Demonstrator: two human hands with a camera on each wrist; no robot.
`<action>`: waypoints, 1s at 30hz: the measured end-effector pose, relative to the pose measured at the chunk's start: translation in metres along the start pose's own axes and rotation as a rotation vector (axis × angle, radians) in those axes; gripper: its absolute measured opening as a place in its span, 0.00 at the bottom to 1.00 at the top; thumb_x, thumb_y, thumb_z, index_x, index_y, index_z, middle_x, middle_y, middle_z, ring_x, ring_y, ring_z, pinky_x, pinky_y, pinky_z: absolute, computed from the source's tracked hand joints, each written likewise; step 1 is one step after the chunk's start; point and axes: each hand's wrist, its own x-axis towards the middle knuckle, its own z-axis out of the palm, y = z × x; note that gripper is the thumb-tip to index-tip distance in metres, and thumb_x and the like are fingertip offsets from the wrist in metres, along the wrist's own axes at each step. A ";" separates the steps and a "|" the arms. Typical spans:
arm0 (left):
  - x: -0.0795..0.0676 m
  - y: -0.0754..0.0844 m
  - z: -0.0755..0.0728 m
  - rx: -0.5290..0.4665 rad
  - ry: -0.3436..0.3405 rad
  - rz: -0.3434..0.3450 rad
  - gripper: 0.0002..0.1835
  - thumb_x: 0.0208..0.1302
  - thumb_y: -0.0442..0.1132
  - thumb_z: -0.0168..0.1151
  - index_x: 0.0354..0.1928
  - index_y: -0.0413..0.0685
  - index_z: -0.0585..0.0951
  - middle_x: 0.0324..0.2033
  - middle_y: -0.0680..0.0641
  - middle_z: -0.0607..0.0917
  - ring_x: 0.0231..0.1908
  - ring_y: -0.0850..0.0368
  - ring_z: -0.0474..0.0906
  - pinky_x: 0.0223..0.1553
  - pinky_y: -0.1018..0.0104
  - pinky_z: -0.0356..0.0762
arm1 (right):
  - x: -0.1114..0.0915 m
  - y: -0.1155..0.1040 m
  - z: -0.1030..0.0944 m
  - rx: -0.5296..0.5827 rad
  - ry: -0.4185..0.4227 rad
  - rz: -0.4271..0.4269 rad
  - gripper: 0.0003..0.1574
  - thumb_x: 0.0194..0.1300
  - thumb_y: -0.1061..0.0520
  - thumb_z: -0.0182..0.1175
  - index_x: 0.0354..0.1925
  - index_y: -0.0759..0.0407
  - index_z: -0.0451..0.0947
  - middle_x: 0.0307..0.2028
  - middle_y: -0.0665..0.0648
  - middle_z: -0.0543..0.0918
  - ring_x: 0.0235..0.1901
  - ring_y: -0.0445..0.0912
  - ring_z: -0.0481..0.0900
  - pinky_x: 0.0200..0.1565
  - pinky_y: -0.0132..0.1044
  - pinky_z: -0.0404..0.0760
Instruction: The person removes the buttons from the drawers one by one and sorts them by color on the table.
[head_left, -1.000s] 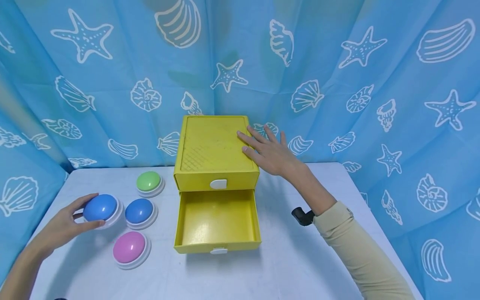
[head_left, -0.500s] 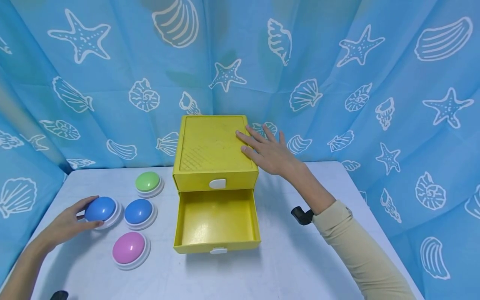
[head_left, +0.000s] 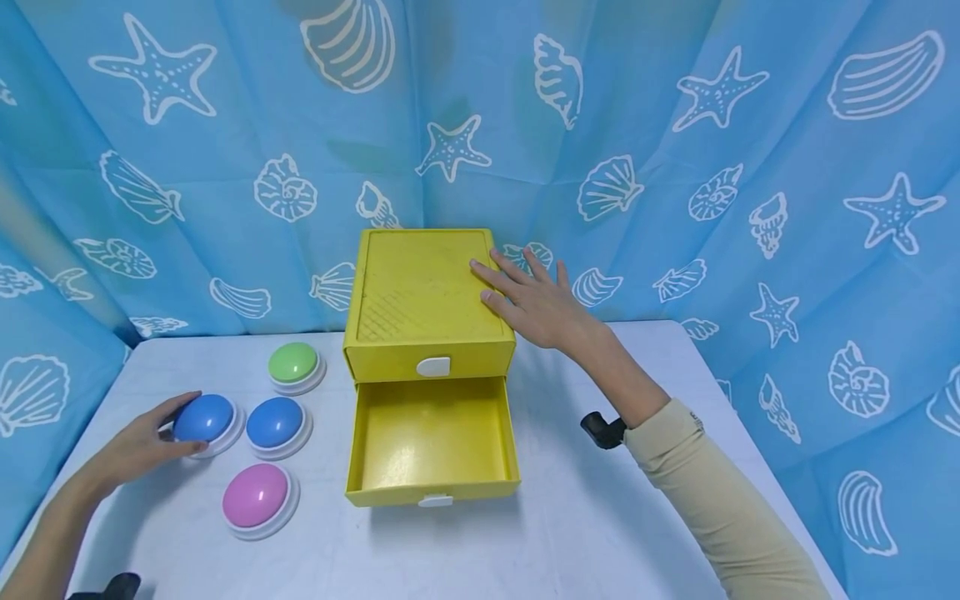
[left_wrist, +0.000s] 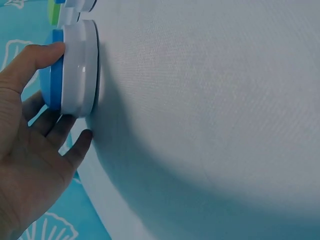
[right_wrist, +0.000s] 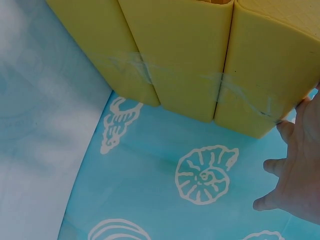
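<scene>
At the table's left, my left hand (head_left: 142,446) holds a blue domed push button (head_left: 204,418) with a white round base, thumb on the near side and fingers on the far side. In the left wrist view the thumb lies on the blue rim of this button (left_wrist: 75,70), and its base is at the tabletop. My right hand (head_left: 536,304) rests with spread fingers on the right top edge of a yellow drawer cabinet (head_left: 427,283). The right wrist view shows that hand (right_wrist: 300,155) at the cabinet's side. A lower drawer (head_left: 431,437) stands pulled out, with nothing in it.
Beside the held button stand another blue push button (head_left: 275,422), a green one (head_left: 292,363) behind and a pink one (head_left: 255,496) in front. A blue curtain (head_left: 465,100) with white shells hangs behind the white table (head_left: 600,533).
My left hand has lowered the blue push button onto the table, slightly toward the other blue one. The right hand has stayed on the cabinet. The view has shifted slightly.
</scene>
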 end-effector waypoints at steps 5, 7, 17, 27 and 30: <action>-0.002 0.006 -0.001 -0.012 -0.015 0.012 0.52 0.64 0.52 0.66 0.73 0.27 0.49 0.65 0.15 0.51 0.61 0.13 0.51 0.55 0.23 0.62 | 0.000 -0.001 -0.001 0.008 0.001 0.000 0.38 0.76 0.28 0.26 0.79 0.31 0.41 0.79 0.46 0.39 0.76 0.61 0.29 0.67 0.70 0.25; -0.002 0.008 -0.001 -0.011 -0.019 0.015 0.51 0.64 0.52 0.66 0.73 0.27 0.49 0.65 0.16 0.51 0.61 0.13 0.50 0.55 0.23 0.62 | 0.000 -0.001 -0.001 0.008 0.001 0.000 0.38 0.76 0.28 0.26 0.79 0.31 0.41 0.79 0.46 0.39 0.76 0.61 0.29 0.67 0.70 0.25; 0.000 0.008 0.004 -0.013 -0.022 -0.002 0.53 0.63 0.54 0.67 0.74 0.29 0.49 0.66 0.17 0.51 0.62 0.14 0.48 0.54 0.20 0.59 | 0.000 0.000 -0.002 0.004 0.001 0.005 0.38 0.76 0.27 0.24 0.79 0.30 0.40 0.79 0.45 0.38 0.76 0.60 0.29 0.67 0.70 0.26; -0.003 0.010 0.003 -0.060 0.004 0.018 0.53 0.65 0.53 0.64 0.76 0.32 0.44 0.69 0.18 0.47 0.65 0.15 0.42 0.55 0.18 0.53 | 0.001 0.001 0.000 0.008 0.001 0.008 0.39 0.75 0.27 0.23 0.79 0.30 0.40 0.79 0.44 0.37 0.76 0.59 0.29 0.67 0.70 0.26; -0.009 0.016 0.005 -0.086 0.126 0.066 0.48 0.69 0.51 0.61 0.76 0.31 0.46 0.69 0.19 0.49 0.67 0.18 0.43 0.57 0.19 0.51 | 0.001 0.000 0.000 0.013 -0.002 0.005 0.38 0.76 0.27 0.24 0.79 0.30 0.40 0.79 0.44 0.37 0.76 0.59 0.28 0.67 0.69 0.26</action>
